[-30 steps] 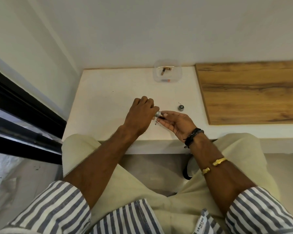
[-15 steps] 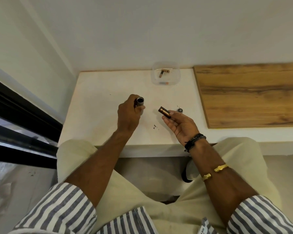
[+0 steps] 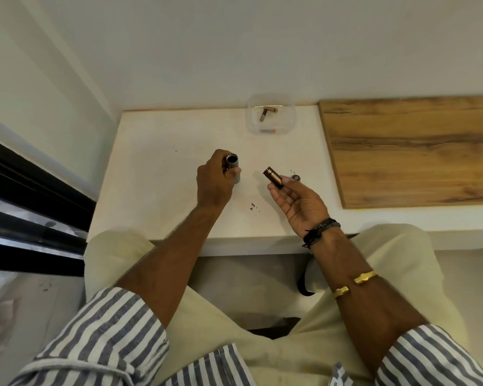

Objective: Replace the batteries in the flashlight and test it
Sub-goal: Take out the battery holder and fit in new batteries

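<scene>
The flashlight [image 3: 231, 160] is gripped upright, mouth open, in the left hand [image 3: 215, 183], and a battery [image 3: 273, 178] is pinched by the right hand [image 3: 296, 202] just beside it; polarity should be checked and the mouth kept level for insertion.

L hand [image 3: 214, 181] grips flashlight [image 3: 232, 162]; R hand [image 3: 297, 203] holds battery [image 3: 273, 177].

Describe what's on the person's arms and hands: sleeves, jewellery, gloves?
Blue-and-white striped shirt, the left sleeve and right sleeve both rolled up, forearms bare. The right wrist carries a black braided bracelet; higher on that forearm sits an open gold bangle. No gloves on the left hand or right hand; nothing visible on the left wrist.
</scene>
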### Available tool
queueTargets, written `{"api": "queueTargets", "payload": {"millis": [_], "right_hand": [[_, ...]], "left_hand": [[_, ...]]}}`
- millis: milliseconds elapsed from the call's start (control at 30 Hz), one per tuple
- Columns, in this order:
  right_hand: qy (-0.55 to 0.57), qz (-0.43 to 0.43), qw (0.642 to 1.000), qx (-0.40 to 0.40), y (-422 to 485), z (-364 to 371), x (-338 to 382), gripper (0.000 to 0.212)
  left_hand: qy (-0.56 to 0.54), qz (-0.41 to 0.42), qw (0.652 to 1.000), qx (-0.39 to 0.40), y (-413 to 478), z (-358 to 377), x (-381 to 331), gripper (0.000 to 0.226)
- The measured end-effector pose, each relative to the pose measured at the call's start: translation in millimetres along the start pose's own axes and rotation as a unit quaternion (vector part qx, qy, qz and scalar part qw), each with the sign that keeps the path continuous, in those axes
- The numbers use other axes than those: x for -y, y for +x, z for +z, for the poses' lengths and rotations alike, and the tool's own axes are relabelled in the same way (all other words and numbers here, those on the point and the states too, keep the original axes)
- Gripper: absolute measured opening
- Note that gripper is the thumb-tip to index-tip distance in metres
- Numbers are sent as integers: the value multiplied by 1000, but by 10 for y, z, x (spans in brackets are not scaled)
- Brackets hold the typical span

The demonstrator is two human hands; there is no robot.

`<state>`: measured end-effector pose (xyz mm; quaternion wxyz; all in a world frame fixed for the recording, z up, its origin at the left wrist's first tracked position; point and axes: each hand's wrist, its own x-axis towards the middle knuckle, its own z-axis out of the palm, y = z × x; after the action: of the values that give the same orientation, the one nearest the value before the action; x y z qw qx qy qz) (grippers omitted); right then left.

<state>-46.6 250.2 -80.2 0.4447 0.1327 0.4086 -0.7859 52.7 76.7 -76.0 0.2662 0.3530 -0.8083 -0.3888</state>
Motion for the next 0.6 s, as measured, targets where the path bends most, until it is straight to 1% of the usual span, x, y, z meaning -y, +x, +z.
{"api": "queueTargets", "payload": {"millis": [33,167,233,267,300,333,400,433,500,533,600], "right_hand": [[-4,-1,1000,-1,0,1,3,4],[-28,-3,1000,-11,-10,-3,7,16],[-34,-3,999,-12,-26,2,14,19],[-36,-2,999,-11,-32,6,19,19],[-39,-2,999,-9,-40,14,24,18],[-39,1,999,-4,-44,21,26,19],[-34,7,999,10,-58,43,19,20],[-33,12,999,17,-70,59,14,21],[-35,19,999,31,-100,100,7,22],[-37,21,998,38,-119,121,1,23],[-40,22,998,51,-161,155,-7,24]], "left_hand": [[2,1,1000,1,6,0,-4,22],[17,-2,1000,17,12,-31,-6,28],[9,-12,999,29,-22,-58,-31,40],[14,-16,1000,22,-55,-71,-52,46],[23,-15,1000,0,-94,-86,-78,49],[26,-4,999,-36,-139,-99,-106,46],[8,43,994,-104,-248,-138,-168,32],[-7,64,992,-110,-307,-152,-196,26],[-47,73,994,-63,-420,-150,-245,23],[-63,58,996,-28,-471,-139,-260,27],[-98,-3,995,32,-534,-107,-279,36]]}}
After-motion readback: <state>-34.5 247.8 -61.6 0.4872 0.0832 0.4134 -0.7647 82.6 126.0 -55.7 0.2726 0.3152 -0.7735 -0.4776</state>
